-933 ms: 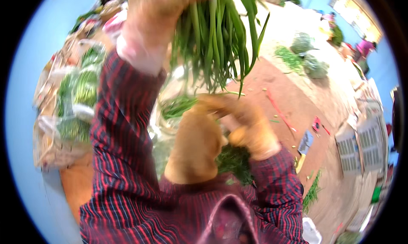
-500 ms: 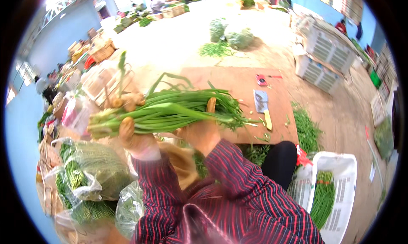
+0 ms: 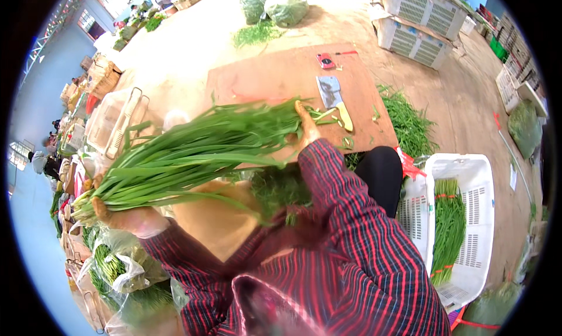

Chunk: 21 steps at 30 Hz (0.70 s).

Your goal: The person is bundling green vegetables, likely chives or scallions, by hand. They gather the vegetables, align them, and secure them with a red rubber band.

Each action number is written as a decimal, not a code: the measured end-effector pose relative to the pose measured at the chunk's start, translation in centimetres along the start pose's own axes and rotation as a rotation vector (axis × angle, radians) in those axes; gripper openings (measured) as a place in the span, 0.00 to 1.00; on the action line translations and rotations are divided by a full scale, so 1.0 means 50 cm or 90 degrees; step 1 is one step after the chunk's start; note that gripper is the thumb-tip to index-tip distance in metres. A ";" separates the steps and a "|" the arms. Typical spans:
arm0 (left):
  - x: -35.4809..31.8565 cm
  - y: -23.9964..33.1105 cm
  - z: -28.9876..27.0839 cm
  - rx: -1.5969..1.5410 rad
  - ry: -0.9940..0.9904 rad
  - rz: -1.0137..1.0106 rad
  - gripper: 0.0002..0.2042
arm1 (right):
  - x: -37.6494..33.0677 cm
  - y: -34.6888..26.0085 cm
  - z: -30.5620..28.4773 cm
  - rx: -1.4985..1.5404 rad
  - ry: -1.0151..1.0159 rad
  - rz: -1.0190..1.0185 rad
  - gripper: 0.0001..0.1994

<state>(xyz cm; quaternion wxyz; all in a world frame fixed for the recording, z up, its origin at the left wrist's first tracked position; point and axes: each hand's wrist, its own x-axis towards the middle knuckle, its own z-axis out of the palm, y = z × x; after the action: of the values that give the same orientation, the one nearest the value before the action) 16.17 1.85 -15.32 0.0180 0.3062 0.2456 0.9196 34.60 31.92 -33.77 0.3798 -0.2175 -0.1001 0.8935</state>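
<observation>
A long bunch of garlic chives (image 3: 205, 140) stretches between my two hands, over the near left side of the brown board (image 3: 252, 72). My left hand (image 3: 126, 217) is closed around the pale stem ends at the left. At the other end, my right hand (image 3: 306, 128) grips the green leaf tips, with its thumb showing on top. Some leaves droop loosely below the bunch. Just right of my right hand lies a cleaver (image 3: 336, 101) with a yellow handle, among cut scraps. Beyond it sits a small red tool (image 3: 325, 60), perhaps a tape measure.
At my right stands a white plastic crate (image 3: 486, 219) holding chives tied with red bands (image 3: 448, 224). Loose greens (image 3: 407, 122) lie beside the board. Plastic bags of greens (image 3: 132, 265) crowd my left. Stacked crates (image 3: 418, 40) stand at the far right.
My left hand has moved left and down with the stem ends, while my right hand has gone right and forward to the tips. The bunch is stretched out longer, and the view has shifted.
</observation>
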 end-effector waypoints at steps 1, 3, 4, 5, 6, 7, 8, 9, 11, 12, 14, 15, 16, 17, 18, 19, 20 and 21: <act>0.009 0.008 -0.039 0.006 0.013 -0.005 0.18 | -0.012 -0.017 -0.013 -0.049 0.058 0.006 0.20; 0.008 0.024 -0.053 -0.002 -0.042 -0.081 0.16 | 0.087 -0.063 -0.142 -0.079 0.038 -0.004 0.16; 0.005 0.062 -0.079 0.055 0.030 0.010 0.15 | 0.091 -0.071 -0.159 -0.125 0.048 0.044 0.15; -0.009 0.071 -0.077 0.017 0.013 0.007 0.13 | 0.126 -0.100 -0.213 -0.190 0.020 0.088 0.18; -0.018 0.084 -0.091 0.014 0.007 -0.031 0.13 | 0.111 -0.126 -0.217 -0.308 0.070 0.074 0.21; -0.023 0.101 -0.115 0.011 0.000 -0.069 0.14 | 0.096 -0.154 -0.217 -0.425 0.121 0.059 0.24; -0.020 0.120 -0.151 -0.001 -0.029 -0.108 0.16 | 0.084 -0.189 -0.202 -0.506 0.115 0.105 0.32; -0.025 0.125 -0.159 0.057 -0.004 -0.094 0.16 | 0.069 -0.215 -0.190 -0.536 0.083 0.129 0.33; -0.032 0.143 -0.162 0.041 0.016 -0.114 0.16 | 0.039 -0.253 -0.157 -0.590 0.012 0.183 0.35; -0.034 0.137 -0.160 0.003 -0.053 -0.140 0.17 | 0.023 -0.278 -0.136 -0.704 -0.057 0.258 0.38; -0.033 0.132 -0.159 -0.019 -0.078 -0.190 0.17 | 0.003 -0.325 -0.120 -0.898 -0.119 0.397 0.39; -0.037 0.118 -0.150 -0.015 -0.099 -0.205 0.17 | -0.003 -0.350 -0.122 -0.992 -0.150 0.469 0.40; -0.039 0.100 -0.144 -0.033 -0.085 -0.234 0.17 | 0.002 -0.385 -0.143 -1.062 -0.077 0.479 0.37; -0.042 0.093 -0.139 -0.044 -0.068 -0.258 0.18 | -0.017 -0.403 -0.137 -1.137 0.014 0.436 0.33; -0.043 0.072 -0.139 -0.064 -0.055 -0.282 0.18 | -0.023 -0.435 -0.162 -1.122 0.055 0.397 0.31; -0.044 0.039 -0.133 -0.093 -0.089 -0.290 0.18 | -0.026 -0.467 -0.197 -1.105 0.097 0.358 0.29; -0.050 0.011 -0.113 -0.109 -0.117 -0.295 0.18 | -0.024 -0.479 -0.228 -1.066 0.143 0.346 0.29; -0.056 -0.021 -0.088 -0.129 -0.152 -0.301 0.19 | -0.021 -0.491 -0.262 -1.022 0.190 0.327 0.28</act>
<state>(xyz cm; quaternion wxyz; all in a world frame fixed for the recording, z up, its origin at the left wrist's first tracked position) 15.80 0.29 -20.40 0.2917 0.3433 0.2133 0.8670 56.92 48.31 -36.59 -0.0944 -0.5521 -0.5988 0.5724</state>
